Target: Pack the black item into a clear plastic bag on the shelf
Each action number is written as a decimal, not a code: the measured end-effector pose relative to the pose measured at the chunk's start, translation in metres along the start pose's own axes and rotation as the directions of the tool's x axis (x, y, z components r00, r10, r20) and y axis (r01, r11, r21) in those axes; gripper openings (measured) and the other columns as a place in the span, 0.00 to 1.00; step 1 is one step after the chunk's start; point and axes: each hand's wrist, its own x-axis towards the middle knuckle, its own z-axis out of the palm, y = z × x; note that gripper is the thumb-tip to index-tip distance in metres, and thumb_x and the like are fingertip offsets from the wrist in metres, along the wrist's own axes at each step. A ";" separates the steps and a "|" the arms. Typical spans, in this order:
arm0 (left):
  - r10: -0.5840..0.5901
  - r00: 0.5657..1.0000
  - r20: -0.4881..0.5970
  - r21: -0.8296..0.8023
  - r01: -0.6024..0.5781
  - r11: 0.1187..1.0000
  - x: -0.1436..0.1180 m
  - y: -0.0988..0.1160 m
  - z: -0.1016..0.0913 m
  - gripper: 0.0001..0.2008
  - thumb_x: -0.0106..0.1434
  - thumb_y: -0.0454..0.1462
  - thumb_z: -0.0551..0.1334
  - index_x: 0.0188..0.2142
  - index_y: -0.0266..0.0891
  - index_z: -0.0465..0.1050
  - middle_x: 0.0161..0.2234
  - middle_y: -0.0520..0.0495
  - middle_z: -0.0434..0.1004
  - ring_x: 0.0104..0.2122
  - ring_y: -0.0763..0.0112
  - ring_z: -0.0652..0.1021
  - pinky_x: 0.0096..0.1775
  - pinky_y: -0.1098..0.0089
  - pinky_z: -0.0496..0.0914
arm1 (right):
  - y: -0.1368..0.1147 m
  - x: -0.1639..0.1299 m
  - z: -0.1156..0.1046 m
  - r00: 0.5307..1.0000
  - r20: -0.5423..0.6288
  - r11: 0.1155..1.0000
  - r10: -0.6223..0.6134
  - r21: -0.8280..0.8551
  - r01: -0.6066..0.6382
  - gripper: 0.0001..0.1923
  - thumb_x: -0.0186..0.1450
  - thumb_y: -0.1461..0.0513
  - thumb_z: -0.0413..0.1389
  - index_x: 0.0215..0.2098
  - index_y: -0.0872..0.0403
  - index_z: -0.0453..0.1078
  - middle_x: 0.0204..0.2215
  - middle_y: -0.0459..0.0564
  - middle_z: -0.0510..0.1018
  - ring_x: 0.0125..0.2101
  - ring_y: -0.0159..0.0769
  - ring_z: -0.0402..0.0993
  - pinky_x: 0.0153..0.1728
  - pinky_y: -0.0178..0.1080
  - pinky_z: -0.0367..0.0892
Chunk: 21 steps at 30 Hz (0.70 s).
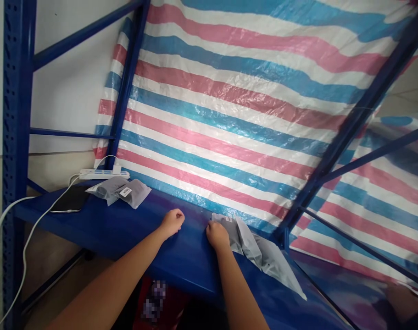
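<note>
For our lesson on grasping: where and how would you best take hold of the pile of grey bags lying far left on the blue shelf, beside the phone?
Probably the pile of grey bags is best pinched at its free right corner, coming in from the right over the bare blue shelf. The pile lies flat and limp, and the phone and power strip crowd its left and back.

We reach both bare forearms forward and up from the lower edge of view. Our left hand [172, 221] is curled into a loose fist, knuckles up, fingers tucked under. Our right hand [217, 235] lies just beside it, also curled, its fingers [210, 226] bent and closed.
</note>
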 end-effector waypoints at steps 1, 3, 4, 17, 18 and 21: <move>0.001 1.000 0.000 0.001 -0.001 1.000 0.000 -0.001 0.000 0.04 0.63 0.36 0.58 0.34 0.39 0.71 0.29 0.49 0.76 0.19 0.74 0.75 0.17 0.76 0.64 | 0.002 -0.001 0.001 1.000 -0.005 1.000 0.030 -0.001 -0.030 0.14 0.71 0.63 0.47 0.42 0.55 0.75 0.42 0.58 0.81 0.44 0.45 0.78 0.42 0.40 0.66; 0.004 1.000 0.002 0.001 -0.004 1.000 0.001 -0.003 0.001 0.04 0.63 0.36 0.58 0.34 0.39 0.71 0.29 0.48 0.76 0.19 0.73 0.75 0.17 0.76 0.64 | 0.008 -0.003 0.003 0.996 -0.016 0.996 0.088 0.001 -0.088 0.14 0.71 0.64 0.47 0.43 0.54 0.75 0.41 0.58 0.81 0.43 0.46 0.78 0.40 0.40 0.66; 0.006 1.000 0.003 0.000 -0.006 1.000 0.001 -0.003 0.001 0.04 0.63 0.37 0.58 0.34 0.39 0.71 0.29 0.48 0.76 0.19 0.74 0.75 0.17 0.76 0.64 | 0.010 -0.004 0.003 0.993 -0.022 0.993 0.115 0.005 -0.115 0.14 0.70 0.65 0.48 0.43 0.54 0.76 0.41 0.58 0.82 0.43 0.47 0.78 0.40 0.40 0.67; 0.016 1.000 0.000 0.021 -0.016 1.000 -0.008 0.005 0.000 0.05 0.64 0.36 0.57 0.34 0.39 0.71 0.31 0.48 0.76 0.21 0.74 0.75 0.21 0.75 0.65 | 0.001 -0.014 -0.006 0.988 -0.152 0.971 0.014 0.239 0.023 0.15 0.67 0.67 0.50 0.47 0.55 0.75 0.45 0.57 0.80 0.48 0.45 0.75 0.49 0.40 0.65; 0.045 0.999 -0.015 0.057 -0.044 0.997 -0.009 0.006 0.001 0.05 0.64 0.36 0.57 0.34 0.39 0.71 0.31 0.48 0.76 0.23 0.73 0.75 0.23 0.74 0.66 | -0.003 -0.015 -0.007 0.988 -0.157 0.962 -0.008 0.270 0.051 0.14 0.67 0.67 0.50 0.47 0.55 0.75 0.45 0.56 0.80 0.47 0.43 0.75 0.49 0.38 0.65; 0.280 0.959 -0.045 0.287 -0.256 0.923 -0.010 0.012 -0.003 0.06 0.64 0.34 0.57 0.35 0.41 0.72 0.33 0.46 0.77 0.33 0.65 0.78 0.36 0.67 0.72 | -0.013 -0.018 -0.008 0.983 -0.155 0.921 -0.102 0.359 0.152 0.12 0.67 0.65 0.51 0.45 0.54 0.74 0.41 0.50 0.81 0.42 0.37 0.77 0.46 0.34 0.66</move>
